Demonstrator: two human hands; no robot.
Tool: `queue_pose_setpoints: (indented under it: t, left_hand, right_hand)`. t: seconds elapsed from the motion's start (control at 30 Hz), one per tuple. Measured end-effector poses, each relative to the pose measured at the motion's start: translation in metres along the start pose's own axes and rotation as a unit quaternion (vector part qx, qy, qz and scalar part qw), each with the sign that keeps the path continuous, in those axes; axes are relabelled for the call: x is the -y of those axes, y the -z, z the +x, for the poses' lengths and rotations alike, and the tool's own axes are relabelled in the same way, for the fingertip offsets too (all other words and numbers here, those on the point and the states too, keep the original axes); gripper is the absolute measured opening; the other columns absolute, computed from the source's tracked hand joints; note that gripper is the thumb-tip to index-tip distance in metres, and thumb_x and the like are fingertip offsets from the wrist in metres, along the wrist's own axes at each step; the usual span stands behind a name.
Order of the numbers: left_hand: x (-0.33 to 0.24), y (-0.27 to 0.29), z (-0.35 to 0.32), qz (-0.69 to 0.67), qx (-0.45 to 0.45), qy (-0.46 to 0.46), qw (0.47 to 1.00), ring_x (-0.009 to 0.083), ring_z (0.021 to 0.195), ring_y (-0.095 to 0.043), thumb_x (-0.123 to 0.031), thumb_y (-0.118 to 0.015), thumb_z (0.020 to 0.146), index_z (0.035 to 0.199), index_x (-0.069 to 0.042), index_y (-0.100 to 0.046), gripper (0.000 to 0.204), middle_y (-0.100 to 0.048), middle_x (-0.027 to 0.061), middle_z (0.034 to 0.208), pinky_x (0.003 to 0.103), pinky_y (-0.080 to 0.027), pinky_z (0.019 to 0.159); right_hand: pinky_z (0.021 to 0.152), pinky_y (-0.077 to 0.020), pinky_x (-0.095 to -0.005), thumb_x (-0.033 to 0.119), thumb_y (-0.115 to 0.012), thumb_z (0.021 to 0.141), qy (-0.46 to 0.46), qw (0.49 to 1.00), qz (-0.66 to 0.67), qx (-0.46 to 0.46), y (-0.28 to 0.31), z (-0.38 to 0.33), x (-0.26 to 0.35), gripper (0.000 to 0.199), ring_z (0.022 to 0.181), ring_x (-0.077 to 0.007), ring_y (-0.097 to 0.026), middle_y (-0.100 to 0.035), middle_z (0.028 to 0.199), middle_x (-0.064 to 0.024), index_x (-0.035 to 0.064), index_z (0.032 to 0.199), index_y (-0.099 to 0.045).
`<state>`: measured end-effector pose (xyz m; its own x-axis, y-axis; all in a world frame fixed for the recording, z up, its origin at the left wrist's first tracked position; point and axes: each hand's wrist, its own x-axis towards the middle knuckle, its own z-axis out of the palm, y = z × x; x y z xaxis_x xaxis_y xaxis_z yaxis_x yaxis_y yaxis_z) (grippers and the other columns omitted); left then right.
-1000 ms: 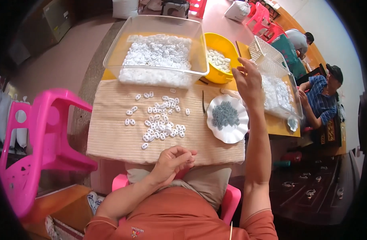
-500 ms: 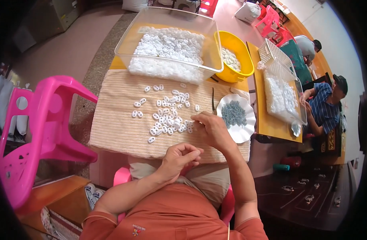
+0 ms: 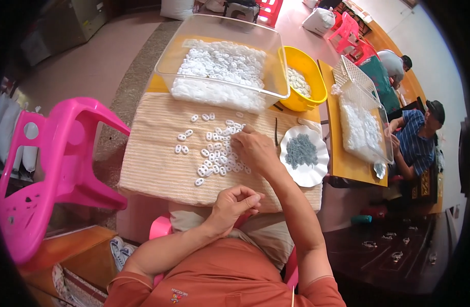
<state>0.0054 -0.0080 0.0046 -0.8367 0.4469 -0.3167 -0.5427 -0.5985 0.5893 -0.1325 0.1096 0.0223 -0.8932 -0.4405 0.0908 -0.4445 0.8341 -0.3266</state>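
Right hand (image 3: 253, 148) palm-down, fingers curled onto scattered small white plastic rings (image 3: 214, 151) on the mat-covered worktop (image 3: 153, 169). Left hand (image 3: 235, 200) at the near edge, fingertips pinched together; held piece too small to tell. Scalloped white plate (image 3: 311, 176) of grey bits just right.

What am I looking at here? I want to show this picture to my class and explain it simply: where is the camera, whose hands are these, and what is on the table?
There is no machine here. The camera is worn on a person's head and looks down, so the arms rising from the bottom edge are their own; its wide lens bends straight edges. The right hand rests on a scatter of small white rings lying on a beige mat. The left hand is curled near the body; whether it pinches anything is too small to tell. Behind the mat stand a clear tub of more white pieces and a yellow bowl. A white plate holds small grey parts. Other people sit at the next table.
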Motion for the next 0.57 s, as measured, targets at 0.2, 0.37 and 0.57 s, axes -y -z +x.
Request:
queue_pose_setpoints:
  t: [0.2, 0.37, 0.57]
  left_hand:
    - [-0.003, 0.006, 0.003, -0.04, -0.037, -0.004, 0.998, 0.011, 0.079, -0.063, -0.009, -0.061, 0.092, 0.097, -0.004, -0.062, 0.008, -0.066, 0.0104, 0.099, 0.027, -0.056, 0.069]
    - [-0.013, 0.004, 0.006, -0.12, -0.091, -0.034, 0.988, 0.0103, 0.077, -0.06, -0.025, -0.057, 0.096, 0.101, -0.007, -0.059, 0.019, -0.065, 0.0044, 0.092, 0.026, -0.053, 0.069]
    - [-0.002, 0.006, 0.005, -0.064, -0.031, -0.018, 0.997, 0.0118, 0.08, -0.059, -0.026, -0.058, 0.095, 0.106, -0.008, -0.058, 0.021, -0.064, 0.0033, 0.092, 0.027, -0.052, 0.073]
  right_hand:
    - [0.065, -0.049, -0.0409, 0.016, -0.064, 0.084, 0.034, 0.99, 0.096, -0.102, 0.0, -0.013, 0.004, 0.011, 0.075, -0.0335, -0.062, -0.062, 0.082, -0.013, 0.005, 0.085, -0.066]
    - [0.062, -0.0473, -0.0352, 0.006, -0.068, 0.079, 0.046, 0.963, 0.244, -0.103, 0.019, -0.059, 0.007, 0.008, 0.07, -0.0286, -0.062, -0.062, 0.075, -0.0133, 0.0013, 0.085, -0.066]
    - [0.063, -0.0488, -0.0313, 0.006, -0.069, 0.083, 0.05, 0.909, 0.409, -0.066, 0.019, -0.105, 0.001, 0.012, 0.074, -0.023, -0.064, -0.066, 0.083, -0.0075, 0.0066, 0.094, -0.071]
